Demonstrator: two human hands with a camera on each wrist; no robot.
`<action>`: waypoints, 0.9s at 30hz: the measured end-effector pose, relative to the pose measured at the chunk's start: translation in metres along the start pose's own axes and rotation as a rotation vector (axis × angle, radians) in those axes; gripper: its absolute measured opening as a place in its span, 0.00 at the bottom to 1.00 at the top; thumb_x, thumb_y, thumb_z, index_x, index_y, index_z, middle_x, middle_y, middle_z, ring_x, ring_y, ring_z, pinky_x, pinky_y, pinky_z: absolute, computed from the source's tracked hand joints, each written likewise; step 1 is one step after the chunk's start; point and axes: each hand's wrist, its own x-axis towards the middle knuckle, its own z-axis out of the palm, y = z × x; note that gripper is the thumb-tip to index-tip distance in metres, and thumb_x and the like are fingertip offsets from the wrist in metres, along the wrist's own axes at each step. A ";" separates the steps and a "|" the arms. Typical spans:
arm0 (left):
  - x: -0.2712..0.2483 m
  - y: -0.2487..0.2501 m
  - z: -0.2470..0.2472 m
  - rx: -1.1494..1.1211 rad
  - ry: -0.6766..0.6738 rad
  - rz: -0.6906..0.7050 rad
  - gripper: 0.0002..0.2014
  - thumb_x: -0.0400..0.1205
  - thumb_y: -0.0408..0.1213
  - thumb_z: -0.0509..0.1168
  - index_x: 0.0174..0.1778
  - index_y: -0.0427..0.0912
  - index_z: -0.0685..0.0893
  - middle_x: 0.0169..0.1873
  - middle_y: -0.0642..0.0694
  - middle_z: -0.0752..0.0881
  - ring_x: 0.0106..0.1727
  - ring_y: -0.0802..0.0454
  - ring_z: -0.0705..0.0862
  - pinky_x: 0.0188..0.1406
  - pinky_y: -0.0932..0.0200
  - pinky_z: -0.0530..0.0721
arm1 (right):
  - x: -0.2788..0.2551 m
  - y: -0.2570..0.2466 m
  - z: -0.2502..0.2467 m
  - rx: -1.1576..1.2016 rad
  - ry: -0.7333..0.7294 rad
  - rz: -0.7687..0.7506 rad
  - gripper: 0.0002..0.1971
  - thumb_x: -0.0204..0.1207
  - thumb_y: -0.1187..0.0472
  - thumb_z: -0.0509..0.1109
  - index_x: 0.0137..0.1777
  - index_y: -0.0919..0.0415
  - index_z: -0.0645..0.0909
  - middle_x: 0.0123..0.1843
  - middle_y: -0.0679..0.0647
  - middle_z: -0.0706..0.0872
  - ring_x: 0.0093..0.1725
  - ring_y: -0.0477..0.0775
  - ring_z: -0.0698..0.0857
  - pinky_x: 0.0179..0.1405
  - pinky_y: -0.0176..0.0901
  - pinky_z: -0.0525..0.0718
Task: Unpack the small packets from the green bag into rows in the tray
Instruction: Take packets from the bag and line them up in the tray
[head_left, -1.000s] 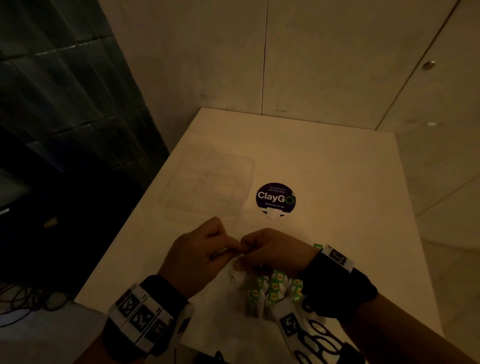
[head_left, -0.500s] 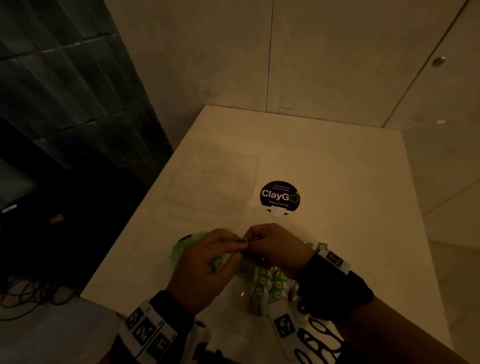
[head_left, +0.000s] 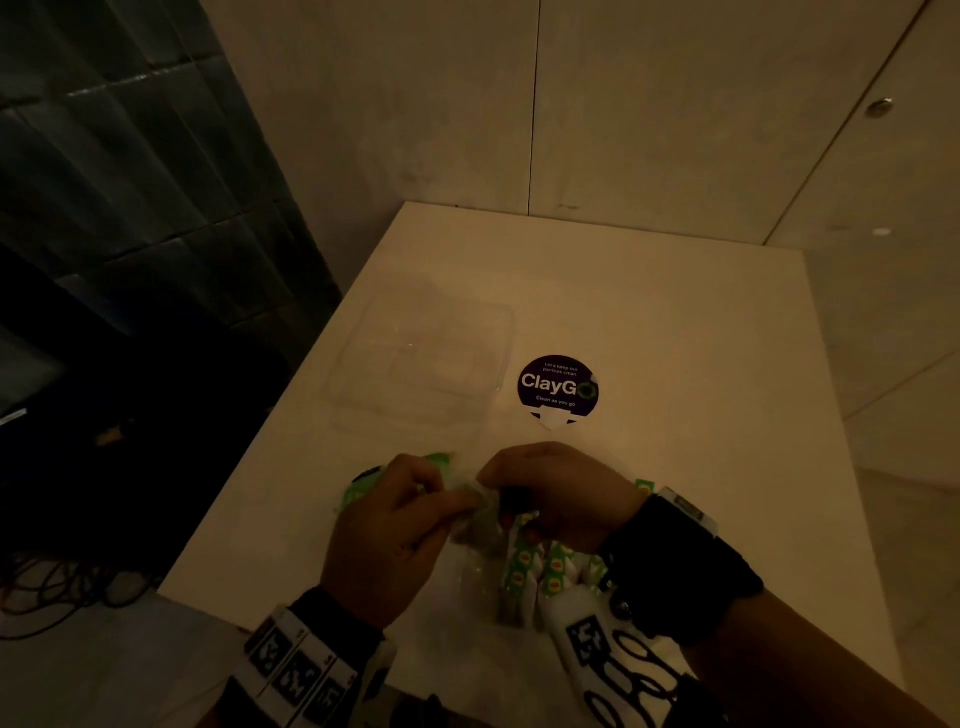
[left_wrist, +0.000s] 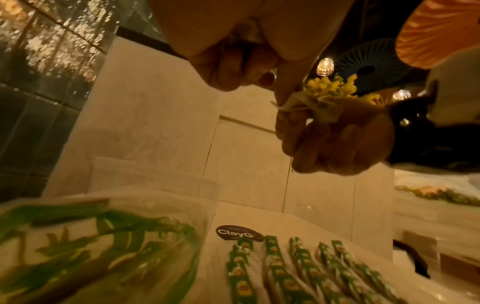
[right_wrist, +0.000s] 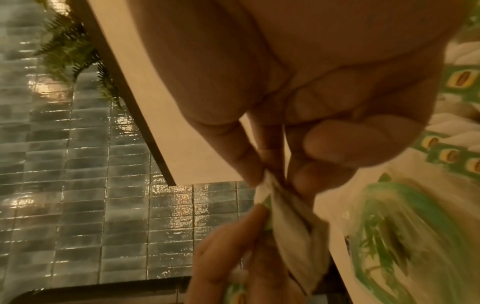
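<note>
At the table's near edge, my left hand (head_left: 452, 501) and right hand (head_left: 501, 486) meet fingertip to fingertip. Both pinch a crumpled piece of pale plastic film (head_left: 480, 519), also seen twisted between the fingers as film (right_wrist: 288, 207). The film runs down beside a bundle of green-and-white small packets (head_left: 524, 566) lying under my right wrist. The packets (left_wrist: 298, 267) lie in rows. The green leaf-print bag (head_left: 363, 486) lies flat left of my left hand. The clear tray (head_left: 426, 358) stands further back, with nothing in it.
A round dark ClayGo sticker (head_left: 558, 387) sits on the white table (head_left: 675, 364) right of the tray. Walls close the table's far side and right side. The table's left edge drops to a dark floor with cables (head_left: 62, 587).
Both hands stay together on the film and have shifted slightly forward. The green bag has come into view left of my left hand.
</note>
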 end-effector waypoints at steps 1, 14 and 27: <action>-0.001 -0.001 0.000 0.026 -0.007 0.020 0.08 0.83 0.43 0.62 0.52 0.50 0.86 0.44 0.52 0.75 0.26 0.55 0.73 0.22 0.60 0.73 | -0.001 -0.001 -0.001 -0.028 -0.026 -0.005 0.04 0.77 0.61 0.70 0.45 0.61 0.86 0.36 0.57 0.83 0.33 0.51 0.82 0.23 0.37 0.74; -0.025 0.003 0.041 -0.504 -0.307 -0.904 0.13 0.76 0.36 0.72 0.26 0.45 0.82 0.27 0.49 0.85 0.23 0.63 0.77 0.23 0.66 0.74 | 0.012 0.018 -0.001 -0.961 0.220 -0.115 0.07 0.77 0.58 0.69 0.37 0.54 0.81 0.36 0.49 0.82 0.38 0.51 0.82 0.40 0.46 0.81; -0.040 -0.019 0.026 -0.623 -0.427 -1.117 0.08 0.79 0.39 0.60 0.43 0.41 0.82 0.29 0.42 0.82 0.23 0.55 0.73 0.28 0.57 0.70 | 0.070 0.055 0.009 -1.228 0.275 0.192 0.10 0.76 0.58 0.67 0.49 0.60 0.88 0.47 0.52 0.87 0.52 0.55 0.86 0.55 0.50 0.87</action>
